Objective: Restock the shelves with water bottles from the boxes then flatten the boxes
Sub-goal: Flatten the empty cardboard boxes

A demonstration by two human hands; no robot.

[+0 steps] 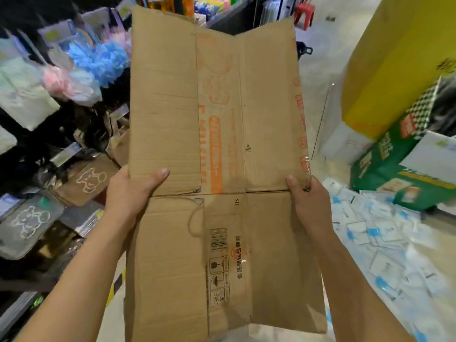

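Hands are holding a flattened cardboard box (222,134) up in front of the person, 1 on each long edge. The left hand (130,193) is gripping the left edge about halfway along, its thumb lying across the brown face and its fingers going out of sight behind the board. The right hand (308,201) is pinching the right edge at the same height, thumb on the front, fingers hidden behind. Both forearms are reaching up from the bottom corners of the view.

The cardboard box is hanging in the air between the 2 hands as a single flat sheet, touching nothing else that can be seen. A crease is running across it at the level of the thumbs. Orange print is running lengthwise down the upper half, while a barcode and 3 boxed handling symbols are showing on the lower half. The far edge is dipping into a shallow V.

To the left, display racks (22,287) are carrying hanging goods: blue and pink bath puffs (103,60), a brown pouch (86,181) with a bear outline, and a grey pouch (27,225) with the same outline. To the right, a yellow pillar (394,58) is rising beside a green package (399,178), and white and blue packets (382,240) are lying scattered over the floor. A red stool (304,12) is standing far down the aisle.
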